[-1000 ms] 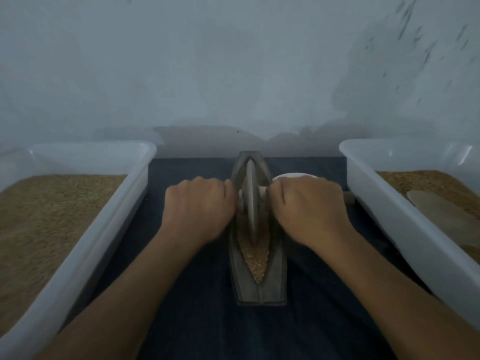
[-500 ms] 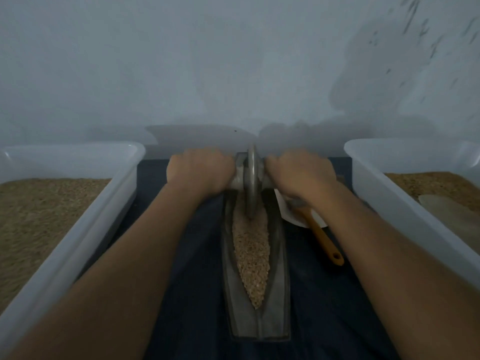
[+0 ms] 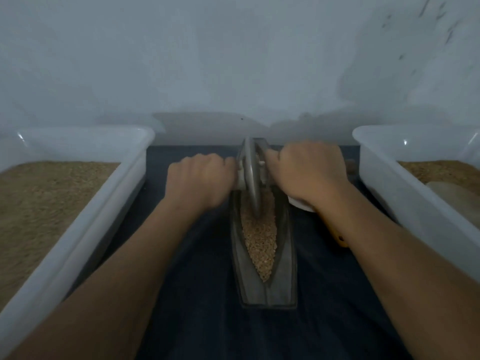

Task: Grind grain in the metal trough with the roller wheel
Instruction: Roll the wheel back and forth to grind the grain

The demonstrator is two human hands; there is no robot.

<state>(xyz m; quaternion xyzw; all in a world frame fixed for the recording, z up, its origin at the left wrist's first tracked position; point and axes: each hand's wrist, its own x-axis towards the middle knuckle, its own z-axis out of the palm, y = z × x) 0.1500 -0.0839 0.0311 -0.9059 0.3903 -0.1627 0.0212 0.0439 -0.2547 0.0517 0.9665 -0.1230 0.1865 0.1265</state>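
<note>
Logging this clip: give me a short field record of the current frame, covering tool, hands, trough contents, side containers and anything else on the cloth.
tool: roller wheel standing upright in the far half of the metal trough
left hand: grips the axle on the wheel's left side
right hand: grips the axle on the wheel's right side
trough contents: grain, tapering to a point at the near end
side containers: left bin and right bin, white plastic, both holding grain
other: orange handle partly hidden under the right forearm
surface: dark cloth
</note>
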